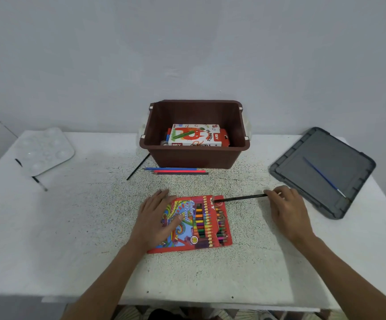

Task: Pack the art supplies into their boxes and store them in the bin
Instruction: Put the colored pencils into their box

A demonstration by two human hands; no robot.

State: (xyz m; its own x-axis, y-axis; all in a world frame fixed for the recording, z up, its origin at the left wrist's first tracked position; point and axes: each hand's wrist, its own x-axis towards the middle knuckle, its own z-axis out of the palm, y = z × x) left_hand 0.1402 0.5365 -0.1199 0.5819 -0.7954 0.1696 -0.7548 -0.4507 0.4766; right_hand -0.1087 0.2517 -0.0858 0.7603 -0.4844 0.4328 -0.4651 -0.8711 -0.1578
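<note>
My left hand (157, 218) lies spread on the red cardboard colour-pencil box (201, 225) on the surface (90, 232); my right hand (284, 206) pinches the thin black pencil (240, 198) at its mouth, where a skewed push could jam it.

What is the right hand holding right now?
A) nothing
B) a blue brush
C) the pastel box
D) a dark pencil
D: the right hand pinches a dark pencil by its end, with the pencil's tip at the far edge of the pencil box.
</note>
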